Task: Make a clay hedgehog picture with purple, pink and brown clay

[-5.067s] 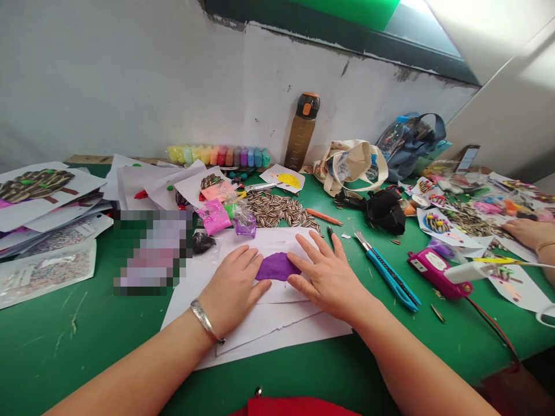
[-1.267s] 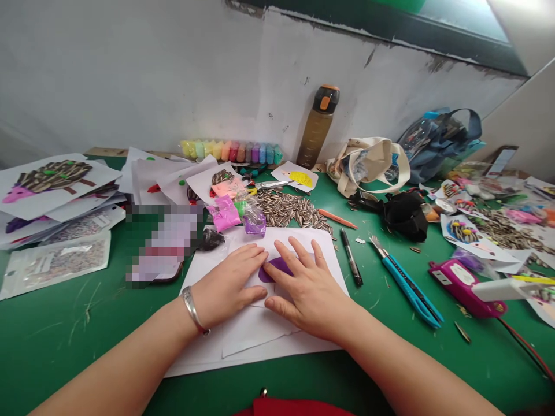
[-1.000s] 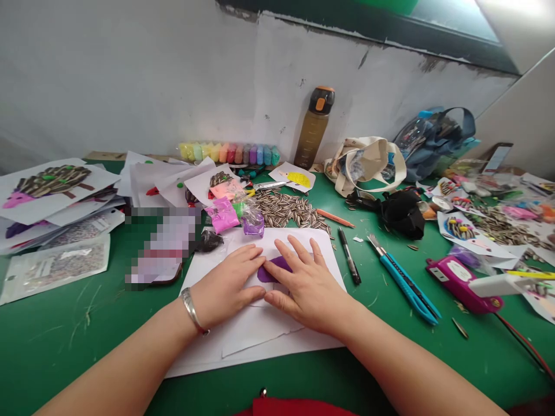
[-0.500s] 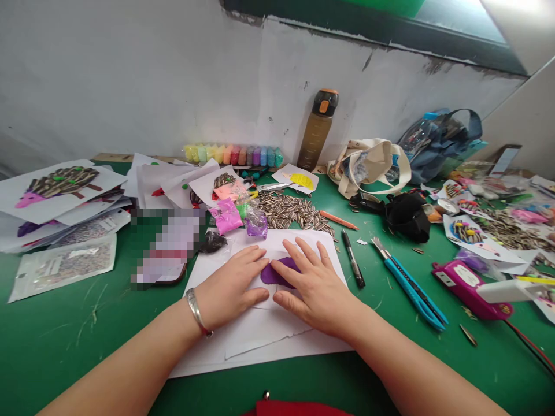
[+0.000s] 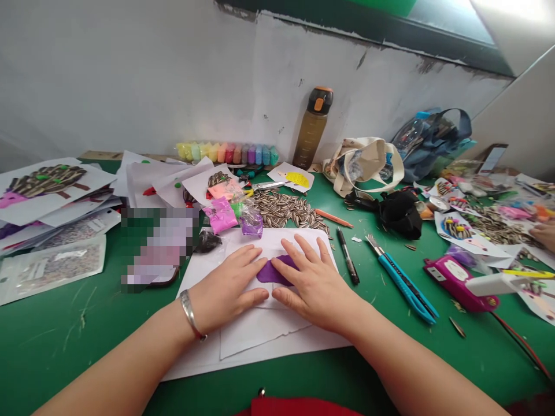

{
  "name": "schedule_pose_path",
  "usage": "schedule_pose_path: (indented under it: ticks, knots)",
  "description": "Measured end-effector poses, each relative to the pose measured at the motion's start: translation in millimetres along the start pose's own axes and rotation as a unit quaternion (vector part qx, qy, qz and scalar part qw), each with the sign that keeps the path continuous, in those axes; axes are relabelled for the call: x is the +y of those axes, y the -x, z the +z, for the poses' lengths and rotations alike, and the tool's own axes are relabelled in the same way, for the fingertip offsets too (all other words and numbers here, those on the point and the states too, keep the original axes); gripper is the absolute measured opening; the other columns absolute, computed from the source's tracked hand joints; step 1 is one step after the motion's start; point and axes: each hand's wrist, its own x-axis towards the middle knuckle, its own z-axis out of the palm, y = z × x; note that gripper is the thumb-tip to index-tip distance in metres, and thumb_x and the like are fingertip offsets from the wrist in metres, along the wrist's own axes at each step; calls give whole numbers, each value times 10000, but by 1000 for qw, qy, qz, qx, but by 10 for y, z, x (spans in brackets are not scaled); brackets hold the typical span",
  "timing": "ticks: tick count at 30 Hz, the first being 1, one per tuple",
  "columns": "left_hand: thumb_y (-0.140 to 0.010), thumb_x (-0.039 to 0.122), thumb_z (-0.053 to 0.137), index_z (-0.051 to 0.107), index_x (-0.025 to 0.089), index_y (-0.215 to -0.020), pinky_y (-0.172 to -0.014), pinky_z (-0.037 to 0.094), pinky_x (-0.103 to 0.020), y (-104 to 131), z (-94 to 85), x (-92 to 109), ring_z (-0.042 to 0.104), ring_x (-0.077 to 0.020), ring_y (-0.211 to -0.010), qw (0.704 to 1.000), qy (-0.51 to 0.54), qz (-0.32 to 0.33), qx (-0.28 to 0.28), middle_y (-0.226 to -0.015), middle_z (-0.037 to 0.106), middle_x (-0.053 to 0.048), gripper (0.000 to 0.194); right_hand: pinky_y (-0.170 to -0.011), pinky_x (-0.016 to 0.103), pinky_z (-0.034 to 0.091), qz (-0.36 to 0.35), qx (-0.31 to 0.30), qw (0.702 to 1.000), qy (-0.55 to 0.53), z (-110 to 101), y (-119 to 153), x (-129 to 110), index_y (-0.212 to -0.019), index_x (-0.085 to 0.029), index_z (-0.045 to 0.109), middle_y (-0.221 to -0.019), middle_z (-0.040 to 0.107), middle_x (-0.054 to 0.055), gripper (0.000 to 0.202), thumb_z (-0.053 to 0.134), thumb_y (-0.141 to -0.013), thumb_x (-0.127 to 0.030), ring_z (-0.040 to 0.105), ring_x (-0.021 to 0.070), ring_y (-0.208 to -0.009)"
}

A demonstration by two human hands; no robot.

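A flat patch of purple modelling clay (image 5: 269,273) lies on white paper (image 5: 260,341) in front of me. My right hand (image 5: 310,280) rests over its right side, fingers spread, with the index fingertip on the clay. My left hand (image 5: 229,283), a silver bracelet on its wrist, lies flat with fingers stretched out; its fingertips reach the clay's left edge. Both thumbs point toward each other below the patch. Just beyond the paper are a packet of purple clay (image 5: 251,224), a pink clay packet (image 5: 221,215) and a pile of sunflower seeds (image 5: 284,209).
To the right lie a black pen (image 5: 347,257), a blue-handled cutter (image 5: 405,283) and a magenta glue gun-like device (image 5: 459,283). A phone (image 5: 165,274) and stacked hedgehog pictures (image 5: 47,185) are at left. A bottle (image 5: 311,130) stands by the wall. Another person's hand (image 5: 544,234) shows at the right edge.
The view has turned slightly right, so the table items sit further left. Both hands stay almost in place around the purple clay. Another person's hand has appeared at the right edge.
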Motion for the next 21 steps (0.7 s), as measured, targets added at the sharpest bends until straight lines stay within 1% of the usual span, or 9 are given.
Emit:
schedule_pose_path:
  ticks: [4,8,11,13,16,18,21]
  knots:
    - [-887,407,582,494,136,-1367,-1115,362,-514,7,23,16,351,-350,-1386,1000,-8,-4,-3,-1470,435,-179,557,-1110,694,65,15,-4,1000,0,-20,23,38,-1399,-288,487,-1572,274,105,634,229,-948,-653,157,394,-1447]
    - [-887,397,584,498,138,-1366,-1118,359,-520,11,32,37,346,-353,-1388,1000,-11,4,7,-1472,434,-180,551,-1109,699,58,17,-11,1000,1,-37,34,67,-1398,-283,488,-1556,312,104,622,244,-952,-641,177,398,-1441]
    - [-887,403,579,501,122,-1361,-1113,361,-529,16,43,31,352,-361,-1383,1000,-13,4,9,-1471,429,-198,556,-1112,694,67,18,-9,1000,0,-47,36,80,-1397,-284,489,-1566,290,102,628,237,-950,-646,175,395,-1443]
    - [-887,405,578,497,142,-1364,-1116,360,-521,21,57,16,346,-352,-1389,1000,-9,5,16,-1479,424,-184,551,-1111,694,73,21,-8,1000,0,-47,36,87,-1402,-283,484,-1569,281,106,638,232,-947,-653,171,395,-1444]
    - [-884,410,582,490,173,-1369,-1122,357,-502,27,74,-2,339,-337,-1396,1000,-4,8,25,-1488,422,-156,547,-1110,697,57,25,-9,1000,5,-41,31,94,-1392,-270,496,-1557,308,114,644,237,-946,-654,172,397,-1443]
    - [-885,417,579,488,173,-1370,-1124,356,-499,26,75,-3,339,-335,-1396,1000,-4,7,24,-1487,423,-153,551,-1113,693,48,28,-9,1000,7,-40,25,99,-1385,-267,503,-1549,325,109,628,252,-949,-643,175,395,-1443]
    - [-887,415,572,490,144,-1369,-1120,355,-514,20,62,11,340,-348,-1392,1000,-11,0,13,-1484,418,-180,558,-1118,685,61,34,-13,999,2,-51,20,111,-1385,-279,502,-1548,331,96,603,269,-953,-629,177,388,-1444]
